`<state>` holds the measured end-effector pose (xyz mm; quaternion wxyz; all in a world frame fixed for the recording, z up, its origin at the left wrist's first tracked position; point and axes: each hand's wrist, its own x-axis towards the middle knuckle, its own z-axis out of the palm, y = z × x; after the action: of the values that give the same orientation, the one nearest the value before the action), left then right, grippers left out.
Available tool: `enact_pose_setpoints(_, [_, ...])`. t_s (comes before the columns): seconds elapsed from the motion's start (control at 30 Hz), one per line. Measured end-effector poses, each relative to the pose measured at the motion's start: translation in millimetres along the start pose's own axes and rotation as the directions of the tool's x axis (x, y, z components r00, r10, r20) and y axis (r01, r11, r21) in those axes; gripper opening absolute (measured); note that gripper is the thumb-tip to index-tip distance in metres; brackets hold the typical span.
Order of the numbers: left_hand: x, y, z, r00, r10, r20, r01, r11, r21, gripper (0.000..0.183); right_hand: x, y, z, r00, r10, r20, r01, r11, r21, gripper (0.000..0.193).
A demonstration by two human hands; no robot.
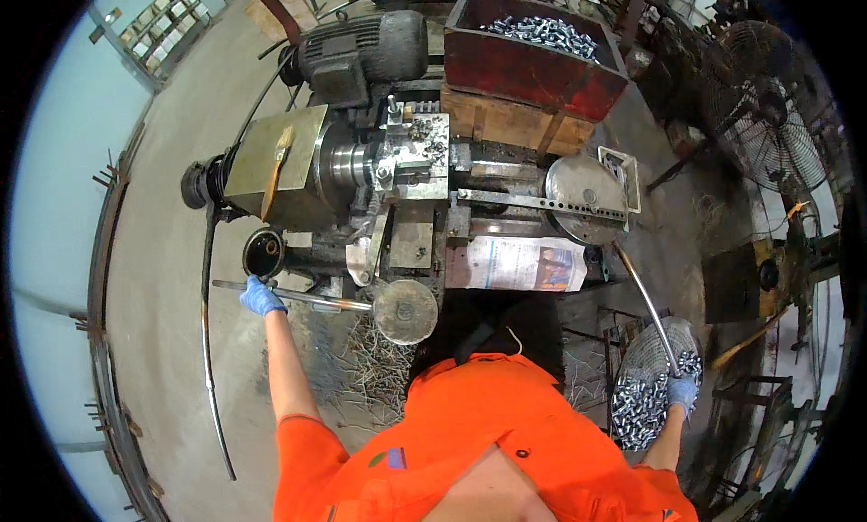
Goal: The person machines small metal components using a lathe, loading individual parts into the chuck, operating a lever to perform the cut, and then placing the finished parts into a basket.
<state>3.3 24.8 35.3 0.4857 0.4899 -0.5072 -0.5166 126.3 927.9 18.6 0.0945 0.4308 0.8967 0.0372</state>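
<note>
My left hand (260, 296), in a blue glove, is closed round a metal lever (321, 300) at the left front of a small lathe-like machine (415, 156). That lever runs to a round metal disc (405, 312). Just beyond the hand is a dark round cup (265, 252). On the right, my gloved right hand (684, 393) is closed at the lower end of a long steel lever (647, 307), which slants down from the machine's right side. Beneath this hand sits a round mesh basket (657, 334) with many small shiny metal pieces (639, 412). Its fingers are partly hidden.
A red bin (528, 70) of similar metal pieces stands on a wooden crate (506, 120) behind the machine. An electric motor (361, 48) is at the back left. A brush (276, 174) lies on the machine's housing. Metal shavings (384, 364) litter the floor; a fan (768, 107) stands right.
</note>
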Motion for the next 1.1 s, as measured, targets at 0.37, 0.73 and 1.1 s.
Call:
enact_pose_setpoints(0.37, [2,-2,3,1.0,-0.009,-0.013,0.008,0.998,-0.057,0.016,-29,-23,-37,0.983,0.091,0.162,-0.102,0.993,0.062,0.05])
enact_pose_setpoints(0.73, [7,-9,1,1.0,0.013,-0.002,-0.013,0.995,-0.099,0.016,-33,-19,-25,0.994,0.097,0.052,-0.096,0.995,-0.021,0.043])
enact_pose_setpoints(1.1, [-4,-1,5,1.0,0.0,0.011,0.0,0.996,-0.084,0.016,-35,-17,-18,0.994,0.093,0.057,-0.092,0.996,-0.008,0.036])
